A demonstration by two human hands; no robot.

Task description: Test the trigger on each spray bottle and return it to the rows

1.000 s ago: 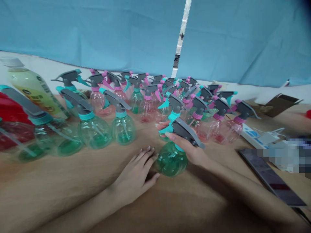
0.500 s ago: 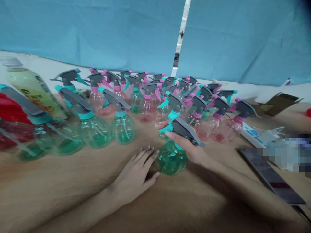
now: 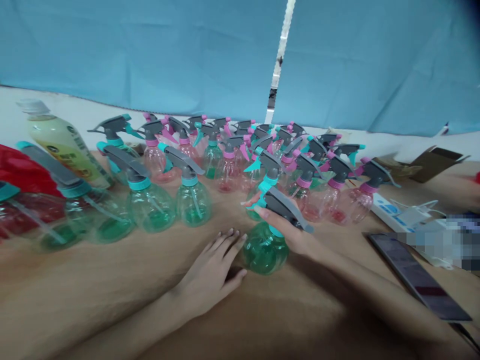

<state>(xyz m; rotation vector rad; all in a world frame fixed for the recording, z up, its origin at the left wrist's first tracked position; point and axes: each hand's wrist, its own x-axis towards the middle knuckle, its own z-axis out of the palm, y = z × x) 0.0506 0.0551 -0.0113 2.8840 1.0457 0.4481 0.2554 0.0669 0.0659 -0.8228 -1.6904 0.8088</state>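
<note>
My right hand (image 3: 290, 232) is closed around the neck of a green spray bottle (image 3: 265, 250) with a grey and turquoise trigger head. The bottle stands nearly upright at the middle of the table, its head slanting down to the right. Just left of it my left hand (image 3: 215, 265) lies palm down on the tabletop (image 3: 150, 290), fingers spread and holding nothing. Its fingertips reach close to the bottle's side; whether they touch it I cannot tell. Directly behind stands another green spray bottle (image 3: 265, 167), partly hidden by the held one.
Several green spray bottles (image 3: 194, 202) line the left, beside a large labelled bottle (image 3: 67, 140) and something red (image 3: 22, 170). Pink spray bottles (image 3: 339, 190) crowd the back. On the right are a phone (image 3: 416, 275), a power strip (image 3: 390, 212) and an open cardboard box (image 3: 435, 162).
The view has shifted slightly, so the background bottles appear a little lower and those on the left further right. Both hands and the held spray bottle stay nearly in place.
</note>
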